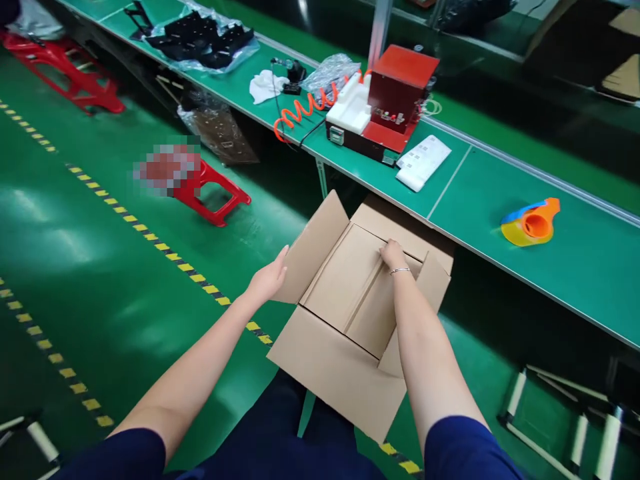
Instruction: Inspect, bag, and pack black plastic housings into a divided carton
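Observation:
A large cardboard box [340, 373] stands in front of me with its flaps folded outward. Inside it lies a flat brown cardboard carton [340, 273] with a lengthwise seam. At the outer edge of the left flap [315, 253] is my left hand [270, 277], fingers stretched out and seemingly touching the cardboard. My right hand [393, 255], with a thin bracelet at the wrist, reaches into the box at the carton's far edge. Its fingers are bent and closed there, and their tips are hidden, so what they grip cannot be made out.
A green workbench [475, 220] runs behind the box, bearing an orange-yellow tape dispenser [533, 223], a white paper sheet [425, 162], a red machine case [400, 87] and bagged black parts [200, 37]. Red stools [217, 193] stand left; a metal-and-cream tube frame [555, 413] is at right.

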